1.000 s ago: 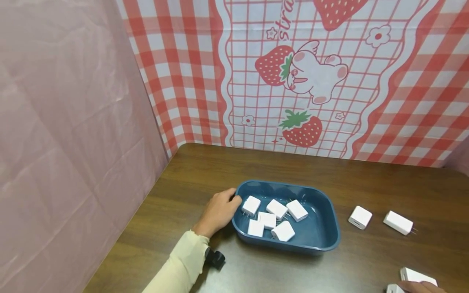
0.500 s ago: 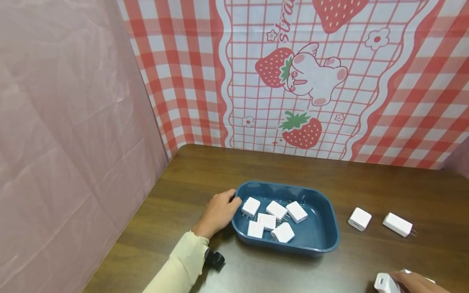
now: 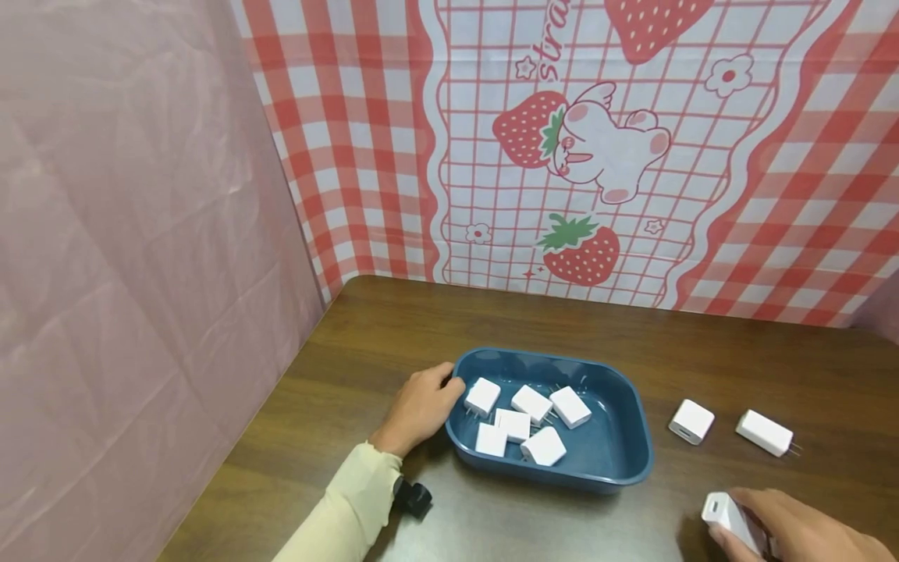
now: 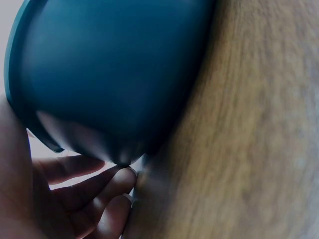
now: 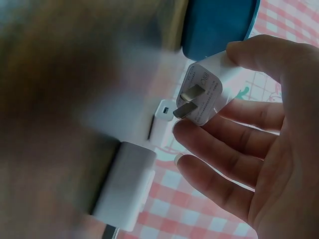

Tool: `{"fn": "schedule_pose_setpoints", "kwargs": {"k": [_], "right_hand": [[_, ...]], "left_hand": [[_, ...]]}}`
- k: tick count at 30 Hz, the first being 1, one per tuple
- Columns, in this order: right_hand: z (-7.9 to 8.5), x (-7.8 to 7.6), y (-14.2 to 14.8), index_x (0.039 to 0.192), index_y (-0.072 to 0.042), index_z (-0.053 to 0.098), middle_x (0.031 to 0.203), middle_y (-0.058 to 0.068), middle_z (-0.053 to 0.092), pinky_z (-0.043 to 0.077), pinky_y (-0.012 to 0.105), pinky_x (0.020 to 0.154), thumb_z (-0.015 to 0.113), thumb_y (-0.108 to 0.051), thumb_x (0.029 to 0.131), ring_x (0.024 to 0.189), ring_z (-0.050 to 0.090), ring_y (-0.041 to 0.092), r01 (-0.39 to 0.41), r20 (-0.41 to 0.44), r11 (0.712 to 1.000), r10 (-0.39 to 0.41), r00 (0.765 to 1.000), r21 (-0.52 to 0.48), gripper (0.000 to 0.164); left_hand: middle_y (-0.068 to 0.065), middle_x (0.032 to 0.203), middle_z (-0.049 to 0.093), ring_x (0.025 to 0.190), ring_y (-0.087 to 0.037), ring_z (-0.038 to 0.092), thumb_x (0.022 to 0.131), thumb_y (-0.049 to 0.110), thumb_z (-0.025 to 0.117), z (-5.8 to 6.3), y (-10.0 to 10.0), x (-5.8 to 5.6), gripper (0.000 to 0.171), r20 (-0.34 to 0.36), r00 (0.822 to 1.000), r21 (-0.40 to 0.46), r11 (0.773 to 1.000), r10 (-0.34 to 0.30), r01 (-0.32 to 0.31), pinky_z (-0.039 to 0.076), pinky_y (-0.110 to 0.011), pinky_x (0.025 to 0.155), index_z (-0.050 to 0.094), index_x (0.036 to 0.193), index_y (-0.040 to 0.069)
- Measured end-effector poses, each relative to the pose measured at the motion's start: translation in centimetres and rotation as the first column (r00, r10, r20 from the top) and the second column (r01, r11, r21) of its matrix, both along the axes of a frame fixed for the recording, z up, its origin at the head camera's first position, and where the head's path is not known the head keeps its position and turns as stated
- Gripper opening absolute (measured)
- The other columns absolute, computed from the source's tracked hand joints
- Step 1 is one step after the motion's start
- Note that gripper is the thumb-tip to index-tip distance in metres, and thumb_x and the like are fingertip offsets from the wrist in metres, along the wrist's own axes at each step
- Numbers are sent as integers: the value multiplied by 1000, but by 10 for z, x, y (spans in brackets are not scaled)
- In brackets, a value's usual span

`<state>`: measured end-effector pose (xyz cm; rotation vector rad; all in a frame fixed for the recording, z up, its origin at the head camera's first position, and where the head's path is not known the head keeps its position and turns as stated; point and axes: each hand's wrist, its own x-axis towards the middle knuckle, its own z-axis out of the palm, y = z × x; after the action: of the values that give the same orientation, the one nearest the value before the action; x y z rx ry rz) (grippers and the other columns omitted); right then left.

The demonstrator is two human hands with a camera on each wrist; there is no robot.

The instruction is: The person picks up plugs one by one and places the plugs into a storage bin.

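Six white chargers (image 3: pixel 544 446) lie in the blue tray (image 3: pixel 604 441) just right of the lower centre of the head view, gathered in its left and middle parts, some touching, with metal prongs showing on several. At the tray's left end, the left hand (image 3: pixel 421 406) grips it, thumb at the rim; the left wrist view shows its fingers curled against the outer wall, low down by the table (image 3: pixel 351 351). In the lower right corner of the head view, the right hand (image 3: pixel 801 523) pinches another charger, the held charger (image 3: pixel 730 519), between thumb and fingers, its port end pointing to the upper left. The right wrist view shows this charger near the centre, its two flat prongs (image 5: pixel 187 99) facing the camera and printed text around them. Right of the tray, well apart from it, a squarish charger (image 3: pixel 691 421) rests on the wood, and near it, further right, lies a longer charger (image 3: pixel 764 433) with its prongs toward the right edge. A pale yellow sleeve (image 3: pixel 344 507) covers the left forearm. A pink cloth (image 3: pixel 140 273) hangs along the left side, and a red-and-white checked cloth (image 3: pixel 365 117) with strawberries fills the top.
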<state>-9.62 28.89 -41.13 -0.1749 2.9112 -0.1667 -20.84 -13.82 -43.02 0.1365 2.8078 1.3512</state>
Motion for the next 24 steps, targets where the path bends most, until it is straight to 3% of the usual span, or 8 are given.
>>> {"fn": "schedule_pose_setpoints", "kwargs": {"k": [9, 16, 24], "right_hand": [[12, -12, -8, 124, -7, 63, 98, 2, 64, 53, 47, 63, 57, -76, 83, 73, 55, 19, 16, -60, 999, -14, 998, 39, 80], [18, -16, -15, 119, -5, 65, 96, 6, 66, 53, 53, 64, 72, -61, 82, 72, 56, 21, -19, -189, 1000, 16, 982, -13, 67], [25, -29, -18, 115, 3, 62, 88, 6, 63, 53, 54, 63, 77, -53, 81, 71, 54, 22, -20, -189, 998, 8, 982, -62, 67]], "left_hand": [[-4, 132, 64, 110, -22, 60, 99, 35, 48, -2, 1, -1, 47, 10, 1000, 0, 1000, 7, -7, 45, -52, 101, 60, 138, 11], [-4, 131, 64, 107, -21, 60, 100, 34, 49, -2, 1, -1, 45, 2, 1000, -3, 1000, 2, -2, 45, -51, 100, 61, 137, 12], [-5, 126, 66, 102, -21, 60, 100, 31, 49, -2, 0, -2, 42, -13, 1000, 1, 1000, -5, 5, 47, -50, 97, 63, 133, 10]]}}
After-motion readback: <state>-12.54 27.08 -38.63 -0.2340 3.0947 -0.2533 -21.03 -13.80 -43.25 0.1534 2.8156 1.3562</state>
